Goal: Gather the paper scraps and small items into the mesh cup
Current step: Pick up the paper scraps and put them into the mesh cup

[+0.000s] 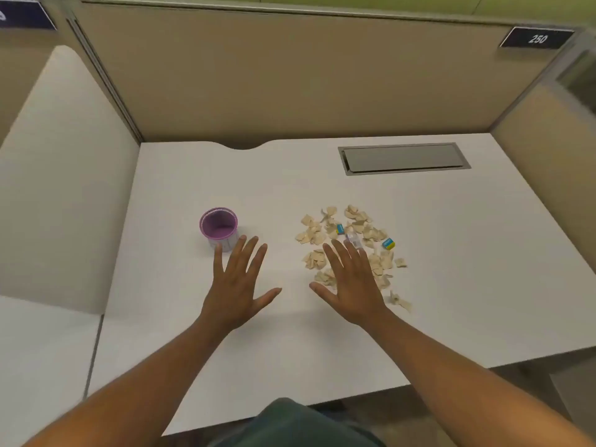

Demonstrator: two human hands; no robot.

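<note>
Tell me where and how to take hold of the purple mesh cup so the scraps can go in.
Grip the mesh cup round its side wall, below the rim, coming in from the near side with the left hand, whose fingertips already lie beside it. It stands upright with its mouth open upward, so a sideways wrap probably keeps the opening free for the paper scraps.

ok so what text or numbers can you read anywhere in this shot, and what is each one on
"250" in white on the dark nameplate at the top right of the beige partition.
Dark sign at top left: a white mark, cut off by the frame edge, unreadable.
Two small blue and yellow items among the paper scraps: printing too small and blurred to read.
Purple mesh cup: no text visible.
</note>
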